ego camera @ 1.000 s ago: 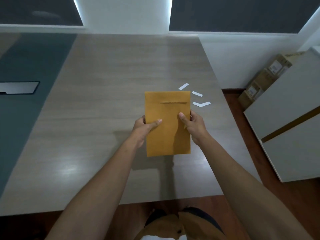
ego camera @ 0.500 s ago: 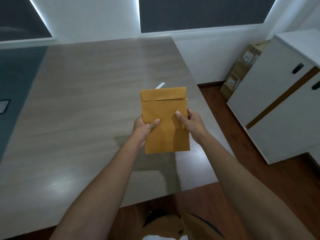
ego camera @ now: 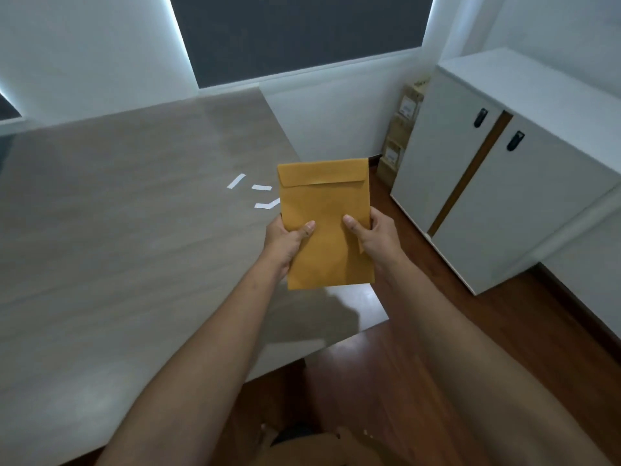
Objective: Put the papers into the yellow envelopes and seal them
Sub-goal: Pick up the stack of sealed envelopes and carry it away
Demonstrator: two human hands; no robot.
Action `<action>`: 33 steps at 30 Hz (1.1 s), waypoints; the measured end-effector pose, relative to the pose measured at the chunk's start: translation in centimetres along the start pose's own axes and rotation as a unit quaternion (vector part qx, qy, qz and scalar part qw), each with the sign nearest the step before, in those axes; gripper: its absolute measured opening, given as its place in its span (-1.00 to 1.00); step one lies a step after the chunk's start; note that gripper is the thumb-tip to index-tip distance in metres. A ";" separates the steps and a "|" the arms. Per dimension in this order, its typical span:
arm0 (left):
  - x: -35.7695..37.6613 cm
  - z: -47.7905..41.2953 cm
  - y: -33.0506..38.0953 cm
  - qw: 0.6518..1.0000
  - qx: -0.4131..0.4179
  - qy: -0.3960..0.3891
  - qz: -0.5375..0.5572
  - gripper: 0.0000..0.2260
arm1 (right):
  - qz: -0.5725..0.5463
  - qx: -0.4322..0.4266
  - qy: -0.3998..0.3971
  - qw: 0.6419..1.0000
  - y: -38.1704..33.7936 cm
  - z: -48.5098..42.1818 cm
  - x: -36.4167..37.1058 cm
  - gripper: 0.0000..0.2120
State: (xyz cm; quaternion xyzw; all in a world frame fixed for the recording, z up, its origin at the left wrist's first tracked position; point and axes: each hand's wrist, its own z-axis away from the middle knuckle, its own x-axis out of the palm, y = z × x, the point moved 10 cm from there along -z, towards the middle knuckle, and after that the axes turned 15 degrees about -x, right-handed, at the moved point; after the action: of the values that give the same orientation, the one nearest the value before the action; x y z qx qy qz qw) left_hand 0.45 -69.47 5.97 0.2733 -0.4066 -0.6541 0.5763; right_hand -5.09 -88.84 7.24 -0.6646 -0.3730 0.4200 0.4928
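Note:
I hold one yellow envelope (ego camera: 327, 210) upright in the air over the table's right edge, its flap folded down flat at the top. My left hand (ego camera: 285, 242) grips its lower left side, thumb on the front. My right hand (ego camera: 373, 237) grips its lower right side, thumb also on the front. No loose paper shows; whatever is inside the envelope is hidden.
Several small white strips (ego camera: 260, 193) lie on the wooden table (ego camera: 117, 230) just left of the envelope. A white cabinet (ego camera: 497, 183) with two black handles stands to the right. Cardboard boxes (ego camera: 400, 136) are stacked against the wall behind it, over a brown floor (ego camera: 420, 348).
My view and both hands swung to the right with the envelope, now past the table's right edge. The white strips, partly covered before, show again to its left.

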 end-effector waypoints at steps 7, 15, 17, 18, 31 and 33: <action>10.6 0.9 -0.2 0.999 0.018 -0.010 -0.044 -0.58 | 0.039 0.008 0.054 0.998 1.5 0.3 -11.2 -0.58; 18.6 0.0 -0.4 0.994 0.030 -0.051 -0.088 -0.52 | 0.006 0.021 0.108 0.994 2.6 0.8 -18.7 -0.60; 20.0 -0.8 -0.4 0.991 0.034 -0.053 -0.118 -0.51 | -0.002 0.031 0.125 0.992 3.2 0.7 -20.2 -0.65; 21.0 -1.1 -0.2 0.989 0.038 -0.059 -0.131 -0.50 | -0.003 0.034 0.133 0.991 3.4 0.5 -21.0 -0.69; 33.3 -9.8 2.6 0.962 0.049 -0.148 -0.222 -0.46 | 0.057 0.078 0.238 0.966 7.0 -5.4 -30.3 -0.51; 34.9 -11.2 2.9 0.959 0.051 -0.154 -0.233 -0.44 | 0.078 0.087 0.249 0.961 7.6 -6.2 -31.6 -0.53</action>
State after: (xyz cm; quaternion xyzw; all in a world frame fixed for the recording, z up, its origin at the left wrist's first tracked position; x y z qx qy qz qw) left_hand 4.73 -105.94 6.44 0.2856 -0.4483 -0.7827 0.3239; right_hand -10.42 -121.46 6.94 -0.7298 -0.1474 0.3095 0.5915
